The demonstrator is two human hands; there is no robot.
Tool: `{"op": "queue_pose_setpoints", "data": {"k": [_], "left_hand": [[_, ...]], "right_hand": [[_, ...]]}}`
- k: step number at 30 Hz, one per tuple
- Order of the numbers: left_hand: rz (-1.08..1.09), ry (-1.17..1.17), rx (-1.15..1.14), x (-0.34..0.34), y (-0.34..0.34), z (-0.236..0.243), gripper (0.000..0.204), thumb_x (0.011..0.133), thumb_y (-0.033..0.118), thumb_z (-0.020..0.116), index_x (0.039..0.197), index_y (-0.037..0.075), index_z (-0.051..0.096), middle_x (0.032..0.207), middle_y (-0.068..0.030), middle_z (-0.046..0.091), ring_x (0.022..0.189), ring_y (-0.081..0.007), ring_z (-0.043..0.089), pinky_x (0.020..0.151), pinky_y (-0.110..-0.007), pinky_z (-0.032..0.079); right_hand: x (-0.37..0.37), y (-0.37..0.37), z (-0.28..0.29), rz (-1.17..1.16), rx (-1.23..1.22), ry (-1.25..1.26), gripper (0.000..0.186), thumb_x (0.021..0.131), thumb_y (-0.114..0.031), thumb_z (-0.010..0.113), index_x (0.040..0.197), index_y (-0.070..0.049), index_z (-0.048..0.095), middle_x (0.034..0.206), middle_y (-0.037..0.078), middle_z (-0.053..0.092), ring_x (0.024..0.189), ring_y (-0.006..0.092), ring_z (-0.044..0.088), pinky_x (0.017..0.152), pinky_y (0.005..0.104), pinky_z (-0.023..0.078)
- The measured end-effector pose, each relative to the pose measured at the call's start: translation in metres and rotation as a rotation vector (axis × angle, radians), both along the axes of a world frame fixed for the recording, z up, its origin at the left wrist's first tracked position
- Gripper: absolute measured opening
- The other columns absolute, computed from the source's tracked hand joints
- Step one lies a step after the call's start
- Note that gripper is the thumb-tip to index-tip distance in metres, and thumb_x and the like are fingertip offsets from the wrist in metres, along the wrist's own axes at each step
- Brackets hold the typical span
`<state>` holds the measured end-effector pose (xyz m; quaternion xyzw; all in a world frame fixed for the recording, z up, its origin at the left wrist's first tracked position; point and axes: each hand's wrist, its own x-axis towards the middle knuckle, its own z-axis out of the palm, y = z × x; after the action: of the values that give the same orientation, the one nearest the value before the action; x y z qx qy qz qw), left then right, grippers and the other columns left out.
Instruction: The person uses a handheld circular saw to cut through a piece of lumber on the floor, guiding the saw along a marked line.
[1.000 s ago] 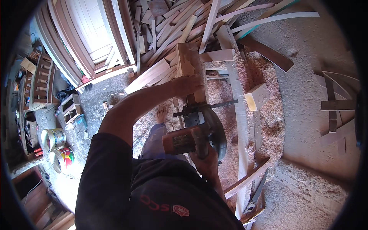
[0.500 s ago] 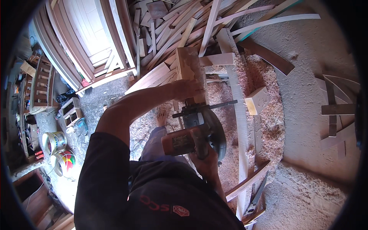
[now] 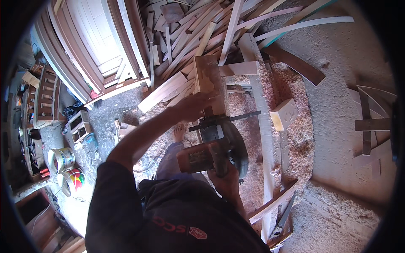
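Note:
My right hand (image 3: pixel 226 180) grips the rear handle of a circular saw (image 3: pixel 200 157) with a reddish motor housing and a dark round guard. The saw's base rests at the near end of the visible part of a thick wooden beam (image 3: pixel 205 74), and its blade is hidden. Just ahead of the saw, my left hand (image 3: pixel 199 104) reaches across the beam from the left. Its fingers look stretched out over the wood, slightly blurred, with nothing seen in them.
Long pale timber (image 3: pixel 264 139) runs along the right, with a short wood block (image 3: pixel 283 114) beside it and wood shavings (image 3: pixel 301 126) around. A heap of offcuts (image 3: pixel 181 42) lies ahead. A handsaw (image 3: pixel 282 219) lies at lower right. Buckets (image 3: pixel 63 159) stand at left.
My left hand has drawn back to the left across the beam, and its elbow has shifted slightly downward in view. The saw and my right hand stay nearly in place.

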<state>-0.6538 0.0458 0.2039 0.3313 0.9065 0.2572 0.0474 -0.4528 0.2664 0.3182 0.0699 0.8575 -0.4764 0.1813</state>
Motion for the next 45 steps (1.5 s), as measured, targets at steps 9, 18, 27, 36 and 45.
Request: {"op": "queue_pose_setpoints", "data": {"k": [9,18,27,36,45], "left_hand": [[0.832,-0.732,0.827,0.219,-0.012,-0.008,0.048,0.106,0.043,0.05,0.119,-0.001,0.06,0.096,-0.0144,0.066,0.089,-0.0251,0.065,0.081,-0.038,0.051],[1.086,-0.759,1.155,0.235,0.033,-0.009,0.029,0.109,0.034,0.052,0.104,0.005,0.054,0.084,-0.0029,0.058,0.076,-0.0081,0.054,0.064,-0.028,0.045],[1.09,-0.688,1.201,0.223,0.033,0.002,0.031,0.108,0.035,0.052,0.101,0.005,0.053,0.084,-0.0007,0.054,0.077,-0.0074,0.05,0.065,-0.029,0.043],[1.075,-0.65,1.275,0.215,0.033,0.001,0.029,0.108,0.032,0.052,0.111,0.003,0.056,0.09,-0.0023,0.059,0.081,-0.008,0.053,0.068,-0.029,0.046],[1.076,-0.638,1.263,0.207,0.028,0.005,0.029,0.107,0.03,0.054,0.11,0.001,0.055,0.089,-0.0011,0.059,0.081,-0.0072,0.052,0.069,-0.028,0.045]], "right_hand": [[-0.012,-0.009,0.007,0.016,-0.021,-0.018,0.039,0.078,-0.021,0.082,0.109,-0.003,0.066,0.09,0.02,0.073,0.088,0.037,0.074,0.075,0.0445,0.056],[-0.019,-0.013,0.004,0.04,-0.028,0.021,0.042,0.079,-0.019,0.082,0.114,-0.001,0.066,0.095,0.017,0.075,0.09,0.0293,0.075,0.079,0.0412,0.057],[-0.026,-0.016,-0.005,0.015,-0.082,0.054,0.033,0.078,-0.012,0.082,0.104,0.001,0.066,0.081,0.007,0.069,0.072,0.0129,0.067,0.065,0.0311,0.054],[-0.032,-0.016,-0.01,0.011,-0.052,0.001,0.032,0.079,-0.014,0.08,0.104,-0.001,0.065,0.083,0.011,0.07,0.076,0.0208,0.07,0.071,0.0365,0.055],[-0.039,-0.021,-0.015,0.014,-0.065,0.077,0.03,0.078,-0.005,0.079,0.103,0.001,0.064,0.079,0.006,0.067,0.07,0.0138,0.067,0.065,0.0315,0.056]]}}
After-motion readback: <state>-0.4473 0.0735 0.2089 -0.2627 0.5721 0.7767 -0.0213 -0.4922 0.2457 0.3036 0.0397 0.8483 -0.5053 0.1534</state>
